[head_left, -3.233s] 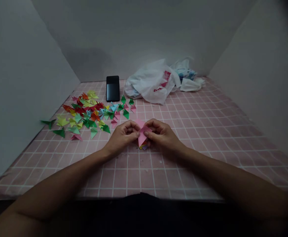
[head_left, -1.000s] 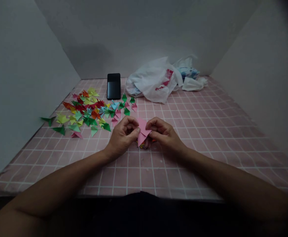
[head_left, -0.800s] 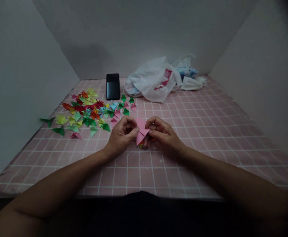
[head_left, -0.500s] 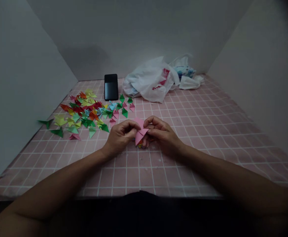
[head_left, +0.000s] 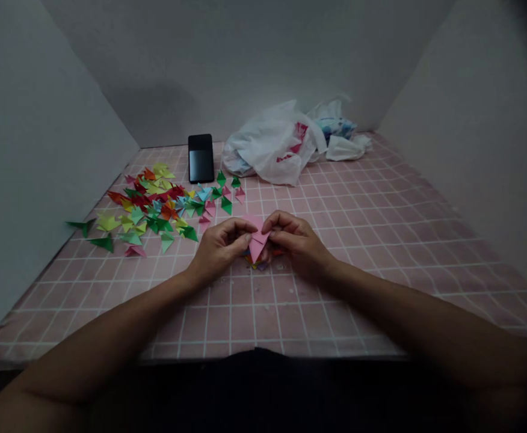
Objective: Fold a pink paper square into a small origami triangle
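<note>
Between my two hands is a pink piece of origami paper point(head_left: 257, 245), folded, with a point aimed down toward me. My left hand point(head_left: 222, 245) pinches its left edge between thumb and forefinger. On the other side, the thumb and fingers of my right hand point(head_left: 297, 240) are closed on the right edge. Beneath the pink paper, partly hidden by it and my fingers, lie several colourful bits of paper point(head_left: 251, 261) on the tablecloth. Left of my hands, many folded paper shapes point(head_left: 157, 224) in green, yellow, red, orange, blue and pink are spread out.
A dark smartphone point(head_left: 201, 159) leans upright at the back. Beside it lies a crumpled white plastic bag point(head_left: 268, 147) with red print, then another bag with blue print point(head_left: 337, 128). The pink checked tablecloth point(head_left: 381, 240) runs between pale walls on three sides.
The pink paper's lower flap has shifted, its point now more centred and straight down. Both hands keep their pinch, and more coloured paper shows beneath. The view has shifted slightly.
</note>
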A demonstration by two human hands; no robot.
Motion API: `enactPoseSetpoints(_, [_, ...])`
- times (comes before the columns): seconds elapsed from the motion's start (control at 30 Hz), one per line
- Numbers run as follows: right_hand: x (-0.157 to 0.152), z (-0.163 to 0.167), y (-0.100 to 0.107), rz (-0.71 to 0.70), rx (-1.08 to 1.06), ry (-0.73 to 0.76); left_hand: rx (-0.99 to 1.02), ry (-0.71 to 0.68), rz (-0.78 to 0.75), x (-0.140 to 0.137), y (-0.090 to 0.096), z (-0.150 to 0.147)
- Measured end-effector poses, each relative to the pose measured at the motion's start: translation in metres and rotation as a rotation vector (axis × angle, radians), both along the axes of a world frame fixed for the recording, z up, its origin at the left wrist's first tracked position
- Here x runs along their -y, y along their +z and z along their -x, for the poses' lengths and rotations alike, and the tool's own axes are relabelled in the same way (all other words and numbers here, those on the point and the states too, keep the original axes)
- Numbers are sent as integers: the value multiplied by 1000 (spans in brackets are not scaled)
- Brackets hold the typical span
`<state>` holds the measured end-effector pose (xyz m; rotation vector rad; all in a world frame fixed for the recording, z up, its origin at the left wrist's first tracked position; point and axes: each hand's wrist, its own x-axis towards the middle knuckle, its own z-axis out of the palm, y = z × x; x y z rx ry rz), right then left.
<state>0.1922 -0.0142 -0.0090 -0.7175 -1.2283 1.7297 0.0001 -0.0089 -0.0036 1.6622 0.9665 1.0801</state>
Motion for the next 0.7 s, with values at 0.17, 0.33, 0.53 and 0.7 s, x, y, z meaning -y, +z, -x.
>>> enactPoseSetpoints(0.17, [0, 0, -1, 1, -5, -5, 57, 12, 95, 1, 3, -1])
enactPoseSetpoints(0.33, [0, 0, -2, 14, -36, -17, 95, 0, 132, 2, 5, -1])
enactPoseSetpoints(0.53, [0, 1, -1, 25, -64, -13, 128, 11, 153, 3, 5, -1])
enactPoseSetpoints(0.7, [1, 2, 0, 13, -51, -10, 166, 34, 169, 3, 3, -1])
